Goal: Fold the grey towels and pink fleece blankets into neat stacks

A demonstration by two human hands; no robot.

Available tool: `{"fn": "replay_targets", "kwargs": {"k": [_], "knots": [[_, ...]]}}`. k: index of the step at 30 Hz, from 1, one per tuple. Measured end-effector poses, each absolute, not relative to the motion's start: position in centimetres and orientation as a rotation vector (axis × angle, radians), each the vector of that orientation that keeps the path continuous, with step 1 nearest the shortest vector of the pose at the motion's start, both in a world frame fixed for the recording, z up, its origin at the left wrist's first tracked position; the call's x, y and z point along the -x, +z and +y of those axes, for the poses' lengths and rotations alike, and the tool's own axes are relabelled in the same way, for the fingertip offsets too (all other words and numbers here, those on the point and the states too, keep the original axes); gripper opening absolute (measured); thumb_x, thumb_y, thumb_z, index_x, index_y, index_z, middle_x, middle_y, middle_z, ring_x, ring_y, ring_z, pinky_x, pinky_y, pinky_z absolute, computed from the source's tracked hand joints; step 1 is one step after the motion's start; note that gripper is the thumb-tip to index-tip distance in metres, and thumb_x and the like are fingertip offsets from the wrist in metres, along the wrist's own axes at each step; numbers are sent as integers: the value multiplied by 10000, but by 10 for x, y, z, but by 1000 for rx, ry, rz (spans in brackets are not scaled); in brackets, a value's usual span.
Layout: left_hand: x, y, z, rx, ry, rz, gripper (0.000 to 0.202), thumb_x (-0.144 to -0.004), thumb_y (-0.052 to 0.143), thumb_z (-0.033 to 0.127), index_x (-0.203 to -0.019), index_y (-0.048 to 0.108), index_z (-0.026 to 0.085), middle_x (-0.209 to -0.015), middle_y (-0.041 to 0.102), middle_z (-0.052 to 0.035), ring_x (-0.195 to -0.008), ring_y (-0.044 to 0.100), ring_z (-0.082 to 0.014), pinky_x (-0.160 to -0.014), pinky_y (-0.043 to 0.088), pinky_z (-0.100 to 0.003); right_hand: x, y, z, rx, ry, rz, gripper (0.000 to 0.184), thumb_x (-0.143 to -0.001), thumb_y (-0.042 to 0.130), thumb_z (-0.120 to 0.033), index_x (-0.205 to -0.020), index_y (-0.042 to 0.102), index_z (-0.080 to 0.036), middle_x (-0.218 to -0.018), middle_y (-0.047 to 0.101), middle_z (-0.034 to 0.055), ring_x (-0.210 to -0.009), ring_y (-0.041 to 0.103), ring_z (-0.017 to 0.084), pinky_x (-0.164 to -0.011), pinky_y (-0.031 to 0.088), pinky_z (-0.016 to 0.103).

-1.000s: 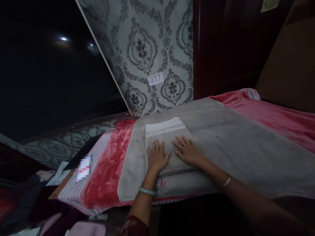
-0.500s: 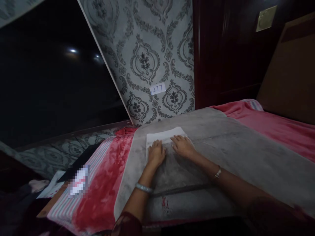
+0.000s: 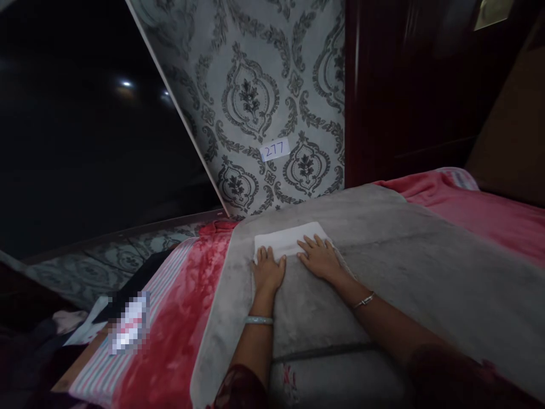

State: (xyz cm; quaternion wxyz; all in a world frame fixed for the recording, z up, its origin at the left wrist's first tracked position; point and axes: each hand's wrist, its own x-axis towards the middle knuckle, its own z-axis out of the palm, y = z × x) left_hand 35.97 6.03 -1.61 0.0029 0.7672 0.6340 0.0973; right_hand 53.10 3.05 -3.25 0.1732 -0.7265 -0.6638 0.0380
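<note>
A white, flat, folded piece, cloth or paper, lies on the grey plush blanket. My left hand rests palm down at its near left edge, fingers spread apart. My right hand lies flat at its right side, with the fingertips on the white surface. Neither hand grips anything. Grey material meets the white piece at its near edge; whether this is a separate layer I cannot tell.
A red and pink blanket with a striped border shows under the grey one at both sides. Behind stands a patterned wall with a paper label reading 277. A large dark screen leans at left, and a dark red panel stands right.
Both hands have flattened, with their fingers spread wider. More of the white piece shows between them. The camera view has shifted slightly.
</note>
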Motion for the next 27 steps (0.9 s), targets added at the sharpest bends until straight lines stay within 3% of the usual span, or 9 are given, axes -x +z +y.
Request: {"fn": "replay_targets", "kwargs": {"k": [6,11,16,20,22,27], "knots": [[-356,-14,65,-2357,259,2014,759,-962,258,575,-1534,332,81,-1632,243,-200,-1526,188,-324,-1171,251,-606,-535,-31,30,2076,117,-1933,599,-1013,328,-489,-1561,364,-252,-1629,272,52,-1503,187,321,-1199,165,537],[-340,-9,64,-2392,119,1846,751,-961,276,607,-1574,275,172,-1661,170,-152,-1537,143,-303,-1199,240,-520,-555,-40,13,2103,136,-1966,642,-1014,262,-530,-1588,291,-243,-1652,186,82,-1513,167,290,-1196,191,517],[-304,-6,46,-2463,47,1776,632,-1002,264,501,-1576,273,237,-1670,155,-104,-1528,196,-246,-1217,219,-453,-584,-47,-31,2117,182,-1981,611,-1010,260,-427,-1594,271,-251,-1648,200,61,-1498,224,293,-1186,229,536],[-292,8,20,-2410,-25,1833,646,-989,323,495,-1571,292,216,-1646,235,-144,-1511,240,-317,-1190,259,-528,-592,-34,-64,2177,274,-2008,584,-1003,289,-384,-1573,328,-263,-1648,201,50,-1496,222,321,-1159,263,594],[-304,13,0,-2467,40,1864,649,-977,354,517,-1546,356,204,-1655,202,-151,-1515,202,-359,-1186,245,-570,-581,-26,-77,2179,236,-1975,561,-1005,303,-390,-1547,385,-272,-1640,237,57,-1497,206,342,-1139,281,620],[-354,-3,-58,-2816,96,1433,609,-1003,306,494,-1556,328,241,-1661,218,-86,-1534,178,-269,-1216,205,-537,-529,-30,-105,1968,-19,-2062,547,-1005,322,-347,-1539,404,-256,-1627,275,68,-1493,219,340,-1152,275,593]]}}
